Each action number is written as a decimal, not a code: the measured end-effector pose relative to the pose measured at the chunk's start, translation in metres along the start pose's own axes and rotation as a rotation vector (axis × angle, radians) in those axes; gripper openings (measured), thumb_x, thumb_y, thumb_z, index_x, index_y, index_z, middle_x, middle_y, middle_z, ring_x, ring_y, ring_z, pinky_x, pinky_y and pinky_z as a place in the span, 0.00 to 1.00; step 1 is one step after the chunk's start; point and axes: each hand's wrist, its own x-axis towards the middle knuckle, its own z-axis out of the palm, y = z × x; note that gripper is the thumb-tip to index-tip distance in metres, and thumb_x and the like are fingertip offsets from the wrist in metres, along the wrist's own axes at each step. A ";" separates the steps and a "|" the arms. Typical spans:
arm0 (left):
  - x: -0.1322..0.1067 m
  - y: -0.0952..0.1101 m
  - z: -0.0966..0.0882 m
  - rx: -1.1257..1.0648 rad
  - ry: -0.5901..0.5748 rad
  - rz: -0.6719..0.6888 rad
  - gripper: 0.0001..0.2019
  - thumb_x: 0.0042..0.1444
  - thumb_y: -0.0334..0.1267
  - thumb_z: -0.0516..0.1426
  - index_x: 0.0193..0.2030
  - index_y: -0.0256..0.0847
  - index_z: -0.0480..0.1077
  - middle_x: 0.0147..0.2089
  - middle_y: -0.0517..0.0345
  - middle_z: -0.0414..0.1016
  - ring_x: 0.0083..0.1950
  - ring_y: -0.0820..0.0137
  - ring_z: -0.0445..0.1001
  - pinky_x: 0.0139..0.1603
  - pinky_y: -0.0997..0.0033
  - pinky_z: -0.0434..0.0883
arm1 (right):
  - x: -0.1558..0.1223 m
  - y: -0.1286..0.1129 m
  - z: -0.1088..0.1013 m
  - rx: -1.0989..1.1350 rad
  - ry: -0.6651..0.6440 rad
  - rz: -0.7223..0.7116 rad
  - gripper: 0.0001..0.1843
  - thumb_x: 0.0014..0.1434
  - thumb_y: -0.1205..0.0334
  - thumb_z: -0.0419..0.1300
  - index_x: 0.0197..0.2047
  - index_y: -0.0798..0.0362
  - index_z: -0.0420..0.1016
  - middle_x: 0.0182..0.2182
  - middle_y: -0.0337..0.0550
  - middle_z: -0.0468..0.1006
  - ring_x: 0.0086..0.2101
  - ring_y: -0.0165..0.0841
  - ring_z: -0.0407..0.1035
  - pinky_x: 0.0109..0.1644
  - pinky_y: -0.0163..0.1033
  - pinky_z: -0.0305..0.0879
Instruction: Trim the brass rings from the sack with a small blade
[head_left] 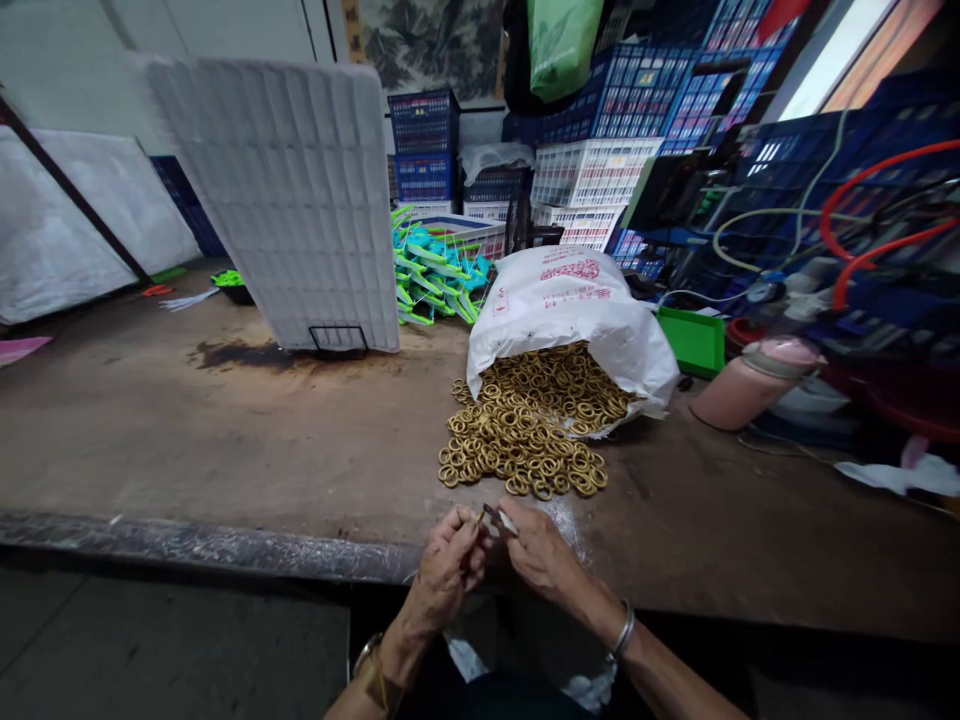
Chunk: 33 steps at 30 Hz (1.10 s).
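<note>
My left hand (pixel 448 562) is closed in a pinch at the table's front edge, holding a small brass-coloured ring (pixel 480 517) seen nearly edge-on. Close beside it, my right hand (pixel 541 552) is closed around a small hand tool (pixel 492 514) with a dark tip. The tip is at the ring; whether they touch I cannot tell, and the tool's exact kind is hidden by the fingers. Just beyond both hands lies a heap of brass-coloured rings (pixel 517 445). It spills from the mouth of a white woven sack (pixel 555 300) lying on its side.
A white ribbed panel (pixel 300 200) stands upright on the wooden table (pixel 150 430). Green and blue plastic pieces (pixel 435 270) are piled behind it. To the right are a green tray (pixel 691 342), a pink bottle (pixel 757 382) and hoses (pixel 862 230). Stacked crates (pixel 592 172) fill the back.
</note>
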 end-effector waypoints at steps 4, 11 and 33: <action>-0.001 -0.001 -0.001 0.015 -0.027 0.011 0.15 0.48 0.49 0.56 0.29 0.39 0.59 0.25 0.64 0.64 0.17 0.84 0.53 0.15 0.83 0.49 | 0.000 -0.021 -0.005 -0.029 -0.086 0.024 0.13 0.41 0.76 0.45 0.31 0.53 0.59 0.21 0.36 0.65 0.22 0.27 0.56 0.26 0.32 0.45; -0.008 -0.002 -0.002 0.060 -0.055 0.046 0.13 0.50 0.46 0.55 0.28 0.38 0.59 0.24 0.64 0.64 0.17 0.84 0.51 0.15 0.83 0.49 | -0.002 -0.010 -0.002 -0.082 -0.120 -0.002 0.12 0.43 0.74 0.45 0.32 0.54 0.62 0.21 0.37 0.66 0.22 0.27 0.55 0.26 0.32 0.45; -0.017 0.002 -0.017 -0.300 0.021 -0.105 0.09 0.48 0.38 0.56 0.36 0.39 0.65 0.26 0.62 0.65 0.20 0.80 0.61 0.16 0.81 0.53 | 0.057 0.009 0.003 -0.419 0.201 0.133 0.06 0.56 0.67 0.47 0.33 0.52 0.64 0.27 0.40 0.73 0.27 0.30 0.66 0.28 0.34 0.45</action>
